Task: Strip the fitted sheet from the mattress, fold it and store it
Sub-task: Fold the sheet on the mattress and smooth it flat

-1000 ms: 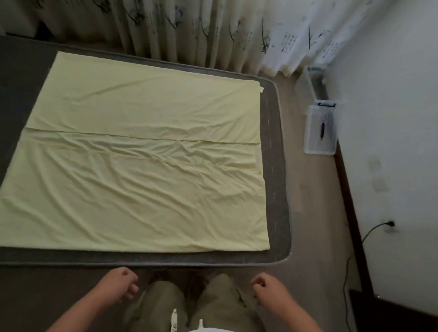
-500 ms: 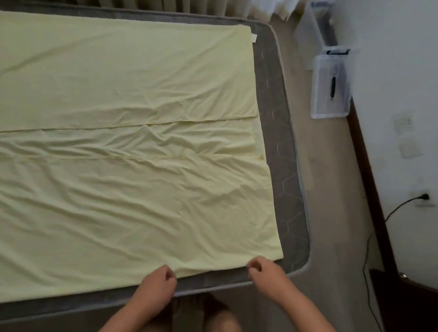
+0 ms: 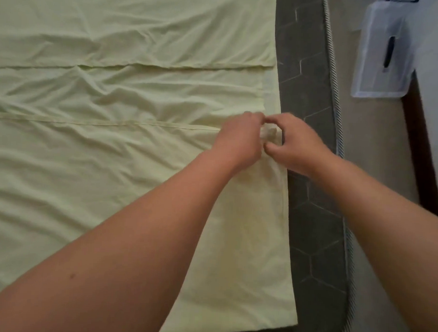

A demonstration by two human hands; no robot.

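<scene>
A pale yellow-green fitted sheet (image 3: pixel 101 161) lies spread flat and folded over on the dark grey mattress (image 3: pixel 308 213), with two hem lines running across it. Both hands meet at the sheet's right edge, halfway up the view. My left hand (image 3: pixel 238 139) is closed with its fingertips pinching a small bunched bit of the edge. Directly beside it, my right hand (image 3: pixel 295 143) pinches the same bunched fabric from the right. Both forearms reach in from the bottom and hide part of the near sheet.
A strip of bare mattress with piped trim (image 3: pixel 338 120) runs down the right side. Beyond it is beige floor (image 3: pixel 376 171). A clear plastic storage box (image 3: pixel 383 52) stands against the white wall at top right, above a dark skirting board (image 3: pixel 421 160).
The view has closed in on the bed. Both hands went from the mattress's near edge forward to the sheet's right edge and took hold of a bunch of fabric there.
</scene>
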